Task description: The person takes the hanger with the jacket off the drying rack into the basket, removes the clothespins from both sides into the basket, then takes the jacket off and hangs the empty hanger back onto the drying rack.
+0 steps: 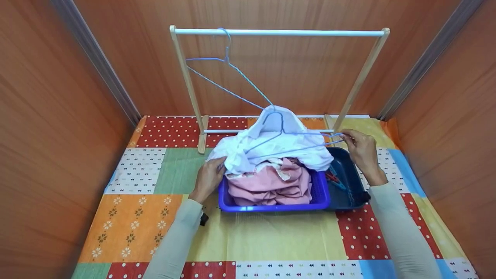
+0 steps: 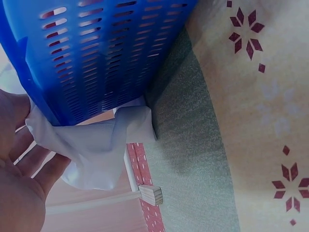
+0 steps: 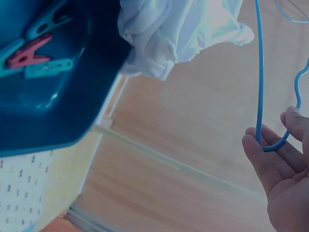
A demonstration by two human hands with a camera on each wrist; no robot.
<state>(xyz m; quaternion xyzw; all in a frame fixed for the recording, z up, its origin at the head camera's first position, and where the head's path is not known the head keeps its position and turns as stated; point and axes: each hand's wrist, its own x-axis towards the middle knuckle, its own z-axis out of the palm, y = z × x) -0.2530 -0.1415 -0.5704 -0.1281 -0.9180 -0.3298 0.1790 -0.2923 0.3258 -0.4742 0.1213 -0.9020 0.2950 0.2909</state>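
Observation:
My right hand (image 1: 361, 150) pinches one end of a blue wire hanger (image 1: 304, 149), which lies across a white garment (image 1: 267, 141). The hanger's hook points away from me, and its left end is at the cloth's left part. My left hand (image 1: 210, 176) holds the left edge of that garment beside the basket; in the left wrist view, a fold of white cloth (image 2: 96, 150) runs from the fingers. Beneath the garment, a pink cloth (image 1: 271, 186) fills the purple-blue basket (image 1: 271, 208). The right wrist view shows the hanger's bent end (image 3: 275, 146) between thumb and fingers.
Behind the basket stands a rack with a white rod (image 1: 290, 33) and wooden legs. A second blue hanger (image 1: 248, 81) hangs on its left part. At the right, a dark tray (image 1: 348, 170) holds several clothespins (image 3: 31, 53). Wooden panels enclose the patchwork-covered surface.

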